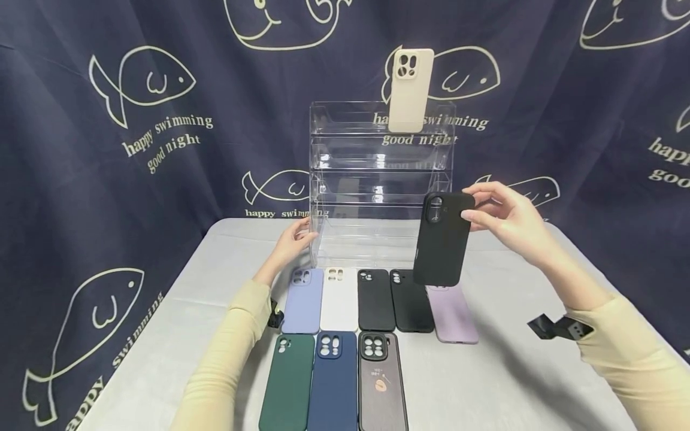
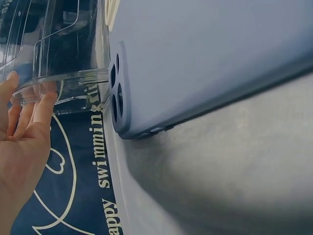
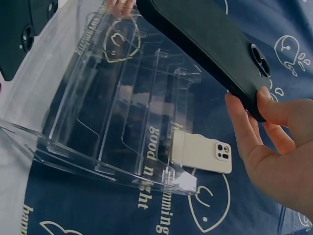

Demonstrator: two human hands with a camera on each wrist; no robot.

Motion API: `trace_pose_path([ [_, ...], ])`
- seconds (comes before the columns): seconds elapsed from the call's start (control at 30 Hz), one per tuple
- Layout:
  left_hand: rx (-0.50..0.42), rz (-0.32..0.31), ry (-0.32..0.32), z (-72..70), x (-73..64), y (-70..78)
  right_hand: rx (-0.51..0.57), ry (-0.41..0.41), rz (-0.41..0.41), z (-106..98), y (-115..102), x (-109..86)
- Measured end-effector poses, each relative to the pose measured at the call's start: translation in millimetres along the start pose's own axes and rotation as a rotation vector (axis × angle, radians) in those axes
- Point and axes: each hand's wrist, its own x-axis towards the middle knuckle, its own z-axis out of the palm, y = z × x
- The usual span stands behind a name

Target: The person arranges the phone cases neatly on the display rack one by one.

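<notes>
My right hand (image 1: 504, 218) pinches a black phone case (image 1: 443, 239) by its upper right edge, thumb in front, and holds it upright in the air before the rack's lower right. At the left, my left hand (image 1: 291, 245) grips the side of a clear acrylic display rack (image 1: 356, 200); in the left wrist view its thumb and fingers (image 2: 45, 107) lie on either side of the clear edge. A cream phone case (image 1: 411, 90) stands in the rack's top tier, toward the right, as the right wrist view also shows.
Before the rack lie a lavender-blue case (image 1: 303, 302), a white case (image 1: 339, 302), two black cases (image 1: 376, 302) and a purple case (image 1: 454, 314). Nearer me are a green case (image 1: 287, 380), a navy case (image 1: 333, 383) and a dark patterned case (image 1: 383, 389). A printed curtain (image 1: 162, 239) hangs behind.
</notes>
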Motion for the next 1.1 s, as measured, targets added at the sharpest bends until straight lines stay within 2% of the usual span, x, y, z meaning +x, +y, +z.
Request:
trace_pose_path([
  [0.17,0.021,0.017,-0.021,-2.7,-0.1,0.6,0.005,0.036,-0.010,-3.6,-5.1,13.8],
  [0.4,-0.035,-0.035,-0.049,-4.7,-7.9,19.2,0.034,0.075,-0.027,-5.8,-13.9,41.1],
  [0.6,-0.049,-0.048,-0.045,-3.3,-0.9,4.2,0.071,0.116,-0.037,-5.8,-23.6,70.7],
  [0.7,-0.025,-0.031,-0.031,-2.2,1.2,-0.8,0.109,0.134,-0.044,-5.7,-28.0,83.7],
  [0.9,0.005,-0.025,-0.028,-3.0,2.5,-3.3,0.124,0.148,-0.054,-2.6,-36.4,106.4],
  [1.1,-0.011,-0.016,-0.033,-2.5,3.6,-5.1,0.118,0.174,-0.067,3.1,-42.5,129.9],
])
